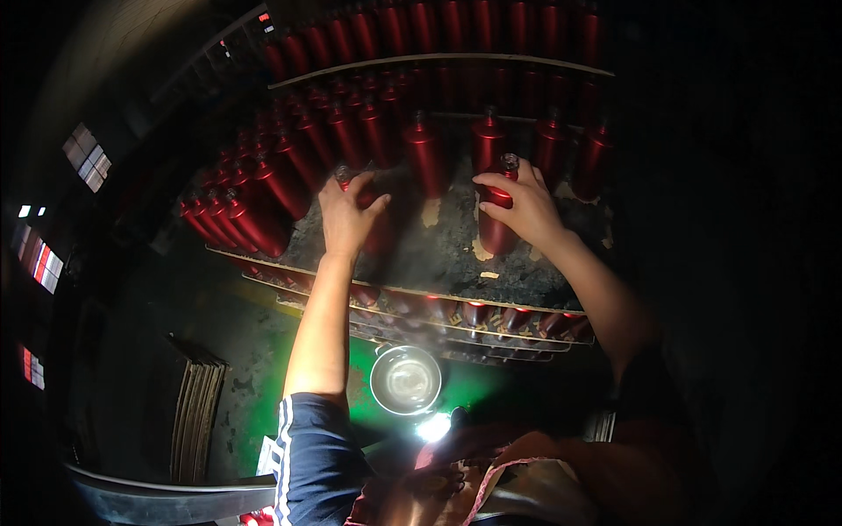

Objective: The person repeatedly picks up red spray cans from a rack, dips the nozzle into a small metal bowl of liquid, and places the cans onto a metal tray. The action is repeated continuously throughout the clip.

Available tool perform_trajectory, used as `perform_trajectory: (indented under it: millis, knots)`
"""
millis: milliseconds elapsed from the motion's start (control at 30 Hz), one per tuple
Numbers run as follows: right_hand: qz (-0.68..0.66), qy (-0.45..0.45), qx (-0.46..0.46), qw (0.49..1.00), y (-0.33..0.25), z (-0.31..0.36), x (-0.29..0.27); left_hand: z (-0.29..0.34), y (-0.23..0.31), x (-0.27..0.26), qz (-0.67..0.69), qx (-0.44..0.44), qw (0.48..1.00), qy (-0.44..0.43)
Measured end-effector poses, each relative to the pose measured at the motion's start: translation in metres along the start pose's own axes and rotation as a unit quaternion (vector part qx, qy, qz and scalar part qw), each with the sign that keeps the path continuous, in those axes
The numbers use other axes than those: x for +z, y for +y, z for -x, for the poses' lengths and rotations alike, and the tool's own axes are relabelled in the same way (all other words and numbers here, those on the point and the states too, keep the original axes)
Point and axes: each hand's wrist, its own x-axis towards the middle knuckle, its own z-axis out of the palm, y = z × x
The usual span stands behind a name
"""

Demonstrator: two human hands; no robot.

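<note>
My left hand [349, 217] curls around the upper part of a red bottle [379, 235], whose open neck shows above the fingers; the hand hides much of its body. Over to the right, another red bottle [497, 235] stands upright on the dark shelf board [421, 254]. My right hand [524, 207] holds it just below its neck, coming from the right with the thumb and fingers across its front. Behind my hands stand a red bottle [425, 158] and several like it in a loose row.
Packed red bottles [281, 180] fill the board's left side. A higher shelf [438, 58] carries more bottles, and lower tiers [465, 320] hold others. Below are a round metal pot [405, 381], a bright lamp [433, 427] and stacked flat boards [198, 412] on the green floor [263, 368].
</note>
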Motion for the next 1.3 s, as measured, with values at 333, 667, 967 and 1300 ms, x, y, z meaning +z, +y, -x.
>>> perform_trajectory:
  millis: [333, 667, 967, 1300]
  knots:
    - [-0.447, 0.121, 0.166, 0.870, 0.052, 0.061, -0.018, 0.085, -0.009, -0.034, 0.159, -0.108, 0.961, 0.200]
    - [-0.896, -0.202, 0.292, 0.265, -0.051, 0.083, 0.102, 0.305, -0.021, -0.028, 0.662, -0.550, 0.448, 0.242]
    - [-0.789, -0.364, 0.489, 0.074, -0.118, 0.094, 0.225, 0.383, -0.083, 0.037, 0.690, -0.628, 0.147, 0.328]
    - [-0.799, -0.342, 0.493, 0.048, -0.124, 0.109, 0.296, 0.391, -0.120, 0.045, 0.746, -0.583, 0.129, 0.294]
